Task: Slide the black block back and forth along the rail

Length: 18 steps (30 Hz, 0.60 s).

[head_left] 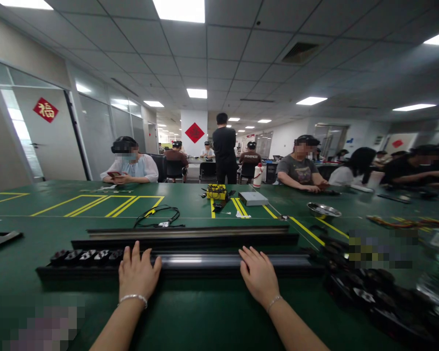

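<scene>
A long black channel-shaped rail lies across the green table in front of me, with a shiny grey inner face. Several small black parts sit in a row in its left end, two of them with pale tops. My left hand rests on the rail just right of these parts, fingers spread. Further right along the same rail is my right hand, fingers stretched out and thumb apart; nothing is held in it. A second black rail lies parallel just behind.
A pile of black parts covers the right side. Behind the rails are a coiled black cable, a yellow box with wires, a grey box and a metal bowl. Several people sit at tables; one person stands.
</scene>
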### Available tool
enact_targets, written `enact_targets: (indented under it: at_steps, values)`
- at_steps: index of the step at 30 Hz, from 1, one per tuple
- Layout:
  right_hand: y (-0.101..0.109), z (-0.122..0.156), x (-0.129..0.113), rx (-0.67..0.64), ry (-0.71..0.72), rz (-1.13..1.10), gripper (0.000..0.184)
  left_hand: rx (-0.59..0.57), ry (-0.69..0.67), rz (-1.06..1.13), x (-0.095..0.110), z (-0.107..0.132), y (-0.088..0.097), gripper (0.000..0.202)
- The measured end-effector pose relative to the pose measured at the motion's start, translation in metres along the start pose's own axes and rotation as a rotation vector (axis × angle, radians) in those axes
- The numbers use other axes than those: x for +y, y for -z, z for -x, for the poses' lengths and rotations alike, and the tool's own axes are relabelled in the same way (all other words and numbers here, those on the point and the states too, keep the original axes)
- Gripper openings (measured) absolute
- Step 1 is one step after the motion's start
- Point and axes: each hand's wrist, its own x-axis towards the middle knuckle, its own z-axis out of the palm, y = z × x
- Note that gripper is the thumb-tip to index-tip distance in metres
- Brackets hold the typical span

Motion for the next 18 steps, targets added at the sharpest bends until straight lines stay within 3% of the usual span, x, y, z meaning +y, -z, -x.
enact_targets:
  at_steps: [6,10,13,18]
  values:
    - [0.003,0.001,-0.004,-0.03,-0.033,0.007,0.042,0.076,0.076,0.03,-0.004,-0.003,-0.002,0.053]
    - [0.0,0.0,-0.017,-0.007,-0.149,0.041,0.044,0.052,0.092,0.038,-0.006,-0.004,-0.005,0.053]
    - [-0.006,-0.002,-0.04,0.003,-0.213,0.034,0.045,0.056,0.088,0.033,-0.005,-0.004,-0.005,0.052]
    - [-0.021,0.0,-0.092,0.028,-0.089,-0.05,0.042,0.075,0.053,0.006,-0.004,-0.004,-0.006,0.053]
